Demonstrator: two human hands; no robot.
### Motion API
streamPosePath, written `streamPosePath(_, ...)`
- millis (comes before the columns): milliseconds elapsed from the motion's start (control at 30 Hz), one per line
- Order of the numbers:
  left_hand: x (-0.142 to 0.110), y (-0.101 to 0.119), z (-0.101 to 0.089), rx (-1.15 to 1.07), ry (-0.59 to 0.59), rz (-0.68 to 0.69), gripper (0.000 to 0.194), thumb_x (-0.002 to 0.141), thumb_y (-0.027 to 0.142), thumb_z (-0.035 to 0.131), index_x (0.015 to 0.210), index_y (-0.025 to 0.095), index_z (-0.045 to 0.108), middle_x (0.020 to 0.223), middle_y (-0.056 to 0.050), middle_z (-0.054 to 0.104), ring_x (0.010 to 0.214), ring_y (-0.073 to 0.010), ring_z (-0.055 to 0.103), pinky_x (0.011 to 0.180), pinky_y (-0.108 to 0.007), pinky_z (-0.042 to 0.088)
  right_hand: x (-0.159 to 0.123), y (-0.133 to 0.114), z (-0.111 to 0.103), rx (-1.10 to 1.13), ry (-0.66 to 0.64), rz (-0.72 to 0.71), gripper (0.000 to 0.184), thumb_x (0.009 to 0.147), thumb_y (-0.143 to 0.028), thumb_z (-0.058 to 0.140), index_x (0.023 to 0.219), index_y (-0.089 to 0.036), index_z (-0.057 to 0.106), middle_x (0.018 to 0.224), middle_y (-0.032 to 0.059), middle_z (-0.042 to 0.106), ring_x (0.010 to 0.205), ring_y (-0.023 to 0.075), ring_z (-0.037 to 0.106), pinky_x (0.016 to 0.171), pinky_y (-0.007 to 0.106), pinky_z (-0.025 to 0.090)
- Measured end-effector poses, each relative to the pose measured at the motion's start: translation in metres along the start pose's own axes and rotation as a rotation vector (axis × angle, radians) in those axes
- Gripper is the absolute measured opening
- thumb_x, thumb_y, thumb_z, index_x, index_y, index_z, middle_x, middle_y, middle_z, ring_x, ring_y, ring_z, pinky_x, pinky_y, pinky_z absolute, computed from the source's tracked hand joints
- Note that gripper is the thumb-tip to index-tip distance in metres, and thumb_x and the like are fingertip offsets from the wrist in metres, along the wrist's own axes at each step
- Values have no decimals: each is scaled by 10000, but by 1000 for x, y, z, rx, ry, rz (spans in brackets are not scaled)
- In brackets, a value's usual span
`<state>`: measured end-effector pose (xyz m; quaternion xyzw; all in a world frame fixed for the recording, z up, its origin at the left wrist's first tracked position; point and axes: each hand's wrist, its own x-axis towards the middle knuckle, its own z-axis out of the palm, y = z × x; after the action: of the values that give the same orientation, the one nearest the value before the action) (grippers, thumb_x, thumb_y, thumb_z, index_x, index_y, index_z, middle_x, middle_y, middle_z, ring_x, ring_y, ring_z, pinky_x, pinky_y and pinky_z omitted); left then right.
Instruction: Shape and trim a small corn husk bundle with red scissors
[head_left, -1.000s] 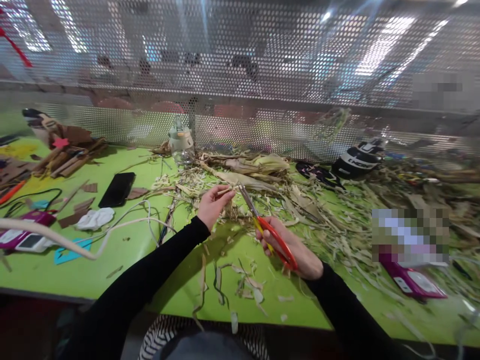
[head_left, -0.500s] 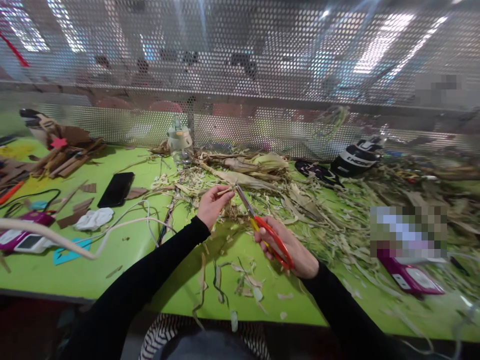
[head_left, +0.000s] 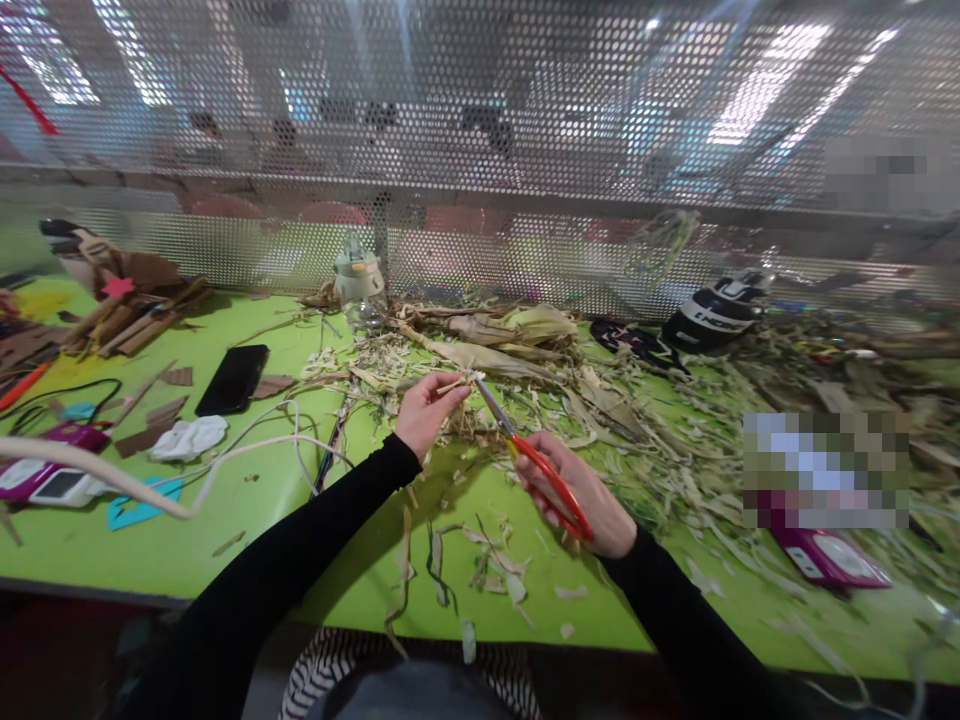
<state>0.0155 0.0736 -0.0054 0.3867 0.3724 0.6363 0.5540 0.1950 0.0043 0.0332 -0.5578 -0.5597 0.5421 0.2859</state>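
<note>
My left hand (head_left: 425, 410) pinches a thin strip of dried corn husk (head_left: 454, 383) over the green table (head_left: 247, 500). My right hand (head_left: 581, 495) grips red-handled scissors (head_left: 536, 460) whose blades point up-left, with the tips at the strip's end beside my left fingers. A heap of dried husks (head_left: 510, 345) lies just behind both hands. Cut husk scraps (head_left: 487, 565) are scattered on the table in front of me.
A black phone (head_left: 234, 378), white cables (head_left: 187, 470), a crumpled white cloth (head_left: 189, 436) and cardboard pieces (head_left: 135, 315) lie to the left. A small bottle (head_left: 361, 285) stands by the perforated metal screen (head_left: 480, 150). Pink devices (head_left: 821, 555) and more husk litter lie to the right.
The scissor blades have closed in on the strip's end, and my right hand shifted slightly left and up. My left hand stays in place.
</note>
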Motion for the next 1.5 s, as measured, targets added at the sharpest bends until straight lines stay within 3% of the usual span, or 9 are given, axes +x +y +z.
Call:
streamPosePath(333, 0, -1, 0, -57, 50, -98, 349, 569, 342, 800, 808, 165, 618, 778, 2, 673, 684, -96, 595, 652, -222, 451, -5, 7, -4, -12, -46, -106, 484, 763, -678, 501, 872, -215, 412, 722, -35, 499, 498, 67, 482, 397, 196, 416)
streamPosePath(567, 0, -3, 0, -93, 39, -115, 349, 567, 340, 799, 799, 170, 602, 745, 16, 662, 637, -82, 566, 592, -201, 423, -2, 10, -3, -49, -69, -71, 485, 745, -643, 562, 911, -215, 408, 672, -66, 453, 456, 50, 440, 382, 187, 412)
streamPosePath(767, 0, -1, 2, -70, 45, -87, 351, 536, 334, 811, 772, 172, 607, 717, 29, 644, 613, -72, 550, 599, -202, 423, -3, 5, 0, -72, -97, -79, 454, 784, -638, 509, 910, -214, 410, 712, -39, 490, 499, 68, 486, 407, 199, 447)
streamPosePath(1300, -1, -2, -1, -37, 9, -45, 292, 586, 288, 788, 803, 166, 634, 787, 2, 671, 708, -107, 601, 748, -265, 478, -9, 0, 4, -66, -23, -5, 440, 740, -610, 574, 844, -217, 407, 608, -72, 463, 381, 35, 413, 311, 154, 357)
streamPosePath(1500, -2, -1, 1, -43, 10, -73, 313, 565, 297, 794, 795, 169, 624, 772, 16, 650, 670, -91, 577, 684, -241, 468, -11, 2, 6, -30, -41, -56, 484, 745, -690, 505, 771, -218, 398, 626, -54, 475, 384, 48, 419, 310, 181, 345)
